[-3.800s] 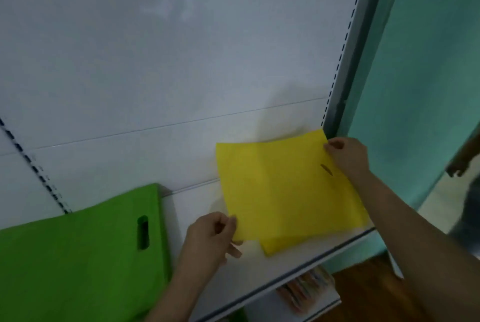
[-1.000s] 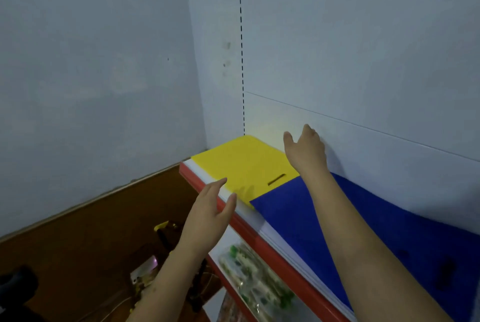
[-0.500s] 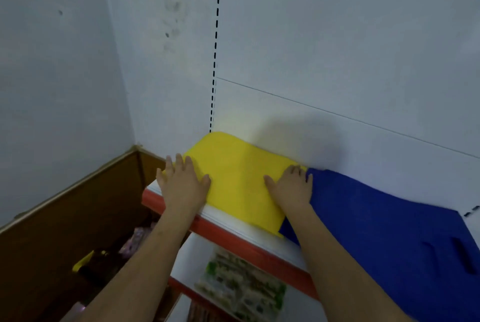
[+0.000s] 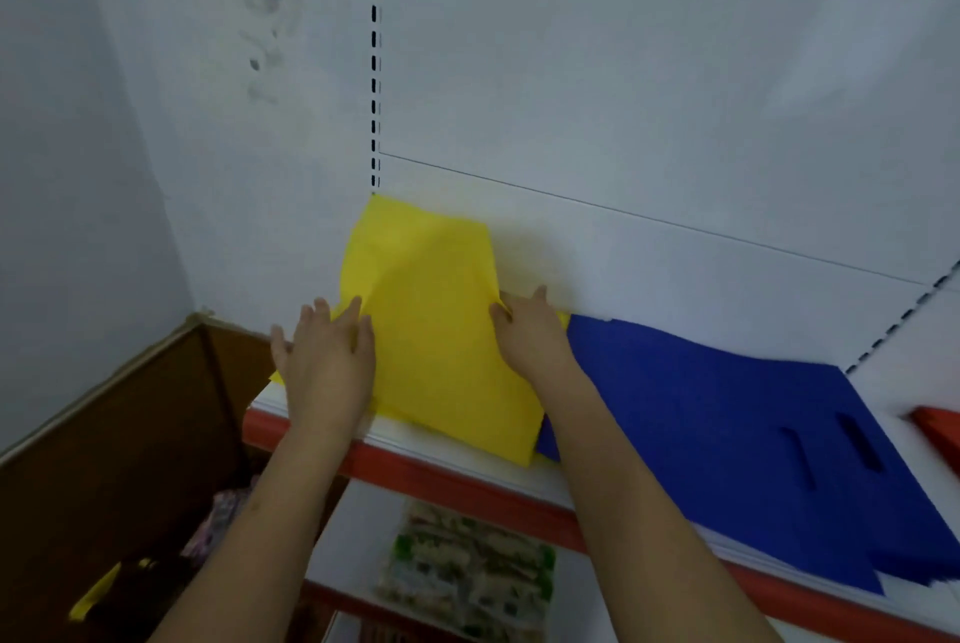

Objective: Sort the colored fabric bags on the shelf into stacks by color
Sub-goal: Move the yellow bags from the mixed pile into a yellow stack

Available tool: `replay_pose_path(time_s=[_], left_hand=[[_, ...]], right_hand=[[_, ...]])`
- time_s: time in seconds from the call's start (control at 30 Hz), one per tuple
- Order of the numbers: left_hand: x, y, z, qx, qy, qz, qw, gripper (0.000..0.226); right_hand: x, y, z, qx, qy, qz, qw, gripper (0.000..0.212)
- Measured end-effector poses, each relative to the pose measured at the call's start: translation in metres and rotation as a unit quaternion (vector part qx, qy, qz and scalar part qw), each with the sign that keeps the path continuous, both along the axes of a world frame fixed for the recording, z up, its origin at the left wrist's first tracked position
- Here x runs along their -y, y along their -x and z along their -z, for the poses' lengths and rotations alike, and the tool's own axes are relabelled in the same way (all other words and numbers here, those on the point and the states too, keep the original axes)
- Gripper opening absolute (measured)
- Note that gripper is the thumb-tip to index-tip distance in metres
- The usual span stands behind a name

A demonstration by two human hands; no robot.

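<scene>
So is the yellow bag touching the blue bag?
Touching. The head view shows the yellow bag's lower right corner lying over the blue bag's left edge.

White shelf with red front edge, yellow bags at left end, blue bags beside, touching

A white back panel rises behind the unit, crossed by a thin horizontal seam. A slotted upright runs vertically at the left corner; a second slotted upright shows at the right edge. Dark smudges mark the grey side wall. A red edge strip fronts the board. On the lower level lies a packet with green and pale contents, blurred. At lower left stands brown wooden panelling, with a yellow item near it, unidentifiable.
</scene>
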State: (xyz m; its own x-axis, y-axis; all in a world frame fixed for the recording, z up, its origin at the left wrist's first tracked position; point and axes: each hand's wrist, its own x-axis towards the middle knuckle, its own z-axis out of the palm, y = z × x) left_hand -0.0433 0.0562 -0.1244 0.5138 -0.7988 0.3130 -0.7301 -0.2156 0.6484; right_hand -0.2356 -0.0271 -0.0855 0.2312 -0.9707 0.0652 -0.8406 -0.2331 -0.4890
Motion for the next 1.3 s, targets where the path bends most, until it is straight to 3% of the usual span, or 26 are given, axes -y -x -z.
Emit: replay_pose_path(time_s=[0.1, 0.17, 0.2, 0.27, 0.33, 0.4, 0.5, 0.57, 0.73, 0.83, 1.0, 1.13, 1.3], left_hand=[[-0.010, -0.005, -0.018, -0.231, 0.104, 0.103, 0.962, 0.041], [-0.016, -0.007, -0.025, -0.339, 0.131, 0.132, 0.922, 0.038], [-0.017, -0.009, -0.027, -0.384, 0.125, 0.137, 0.904, 0.038], [-0.017, -0.011, -0.025, -0.438, 0.092, 0.127, 0.885, 0.046], [-0.014, -0.006, -0.022, -0.435, 0.041, 0.130, 0.890, 0.061], [-0.011, 0.014, -0.023, -0.423, -0.001, 0.162, 0.891, 0.066], [-0.007, 0.062, -0.031, -0.429, -0.017, 0.234, 0.872, 0.028], [-0.004, 0.100, -0.033, -0.428, -0.045, 0.291, 0.854, 0.026], [0.005, 0.206, -0.025, -0.386, -0.102, 0.362, 0.843, 0.043], [0.001, 0.272, -0.022, -0.358, -0.122, 0.391, 0.839, 0.037], [-0.015, 0.382, -0.029, -0.322, -0.160, 0.416, 0.835, 0.018], [-0.031, 0.472, -0.048, -0.298, -0.130, 0.440, 0.837, 0.017], [-0.059, 0.589, -0.080, -0.259, -0.055, 0.527, 0.808, 0.022]], right_hand=[[-0.012, 0.002, -0.017, 0.221, -0.039, -0.021, 0.974, 0.043], [-0.015, 0.010, -0.024, 0.365, -0.115, 0.003, 0.924, 0.053], [-0.015, 0.016, -0.025, 0.428, -0.167, 0.024, 0.888, 0.069], [-0.019, 0.034, -0.026, 0.529, -0.253, 0.041, 0.809, 0.105], [-0.025, 0.058, -0.023, 0.571, -0.263, 0.039, 0.776, 0.105], [-0.037, 0.085, -0.022, 0.586, -0.237, 0.061, 0.773, 0.076], [-0.063, 0.136, -0.033, 0.603, -0.181, 0.110, 0.769, 0.038], [-0.081, 0.176, -0.036, 0.623, -0.147, 0.155, 0.752, 0.025], [-0.122, 0.275, -0.024, 0.686, -0.033, 0.284, 0.670, 0.028], [-0.156, 0.331, -0.029, 0.645, 0.048, 0.341, 0.682, 0.020], [-0.214, 0.439, -0.037, 0.581, 0.152, 0.382, 0.702, 0.025], [-0.256, 0.529, -0.044, 0.544, 0.203, 0.416, 0.700, 0.027], [-0.314, 0.640, -0.061, 0.488, 0.251, 0.447, 0.706, 0.017]])
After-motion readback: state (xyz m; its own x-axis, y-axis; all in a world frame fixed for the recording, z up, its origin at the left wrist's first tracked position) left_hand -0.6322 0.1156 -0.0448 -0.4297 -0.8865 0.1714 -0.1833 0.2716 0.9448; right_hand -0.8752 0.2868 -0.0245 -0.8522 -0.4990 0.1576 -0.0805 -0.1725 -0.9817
